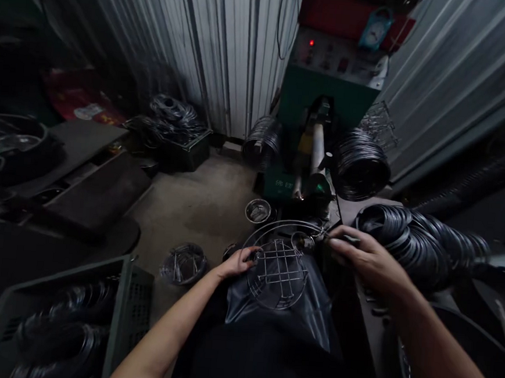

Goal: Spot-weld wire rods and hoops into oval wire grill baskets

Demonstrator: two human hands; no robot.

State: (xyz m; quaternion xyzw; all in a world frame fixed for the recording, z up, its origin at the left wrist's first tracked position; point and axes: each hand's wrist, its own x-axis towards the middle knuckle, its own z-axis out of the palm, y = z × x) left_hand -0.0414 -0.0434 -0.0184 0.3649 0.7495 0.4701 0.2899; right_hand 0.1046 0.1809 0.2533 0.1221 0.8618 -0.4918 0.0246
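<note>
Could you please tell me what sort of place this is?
Probably a workshop for metal wire: it has a green machine with a lit red lamp, stacked wire rings at the right, and a round wire frame in the person's left hand.

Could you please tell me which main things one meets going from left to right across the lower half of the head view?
Green crate, round bundle of wires, left hand, wire frame, right hand, pile of wire rings.

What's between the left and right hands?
In the head view, a round wire frame with a crossed grid lies between the left hand and right hand.
</note>
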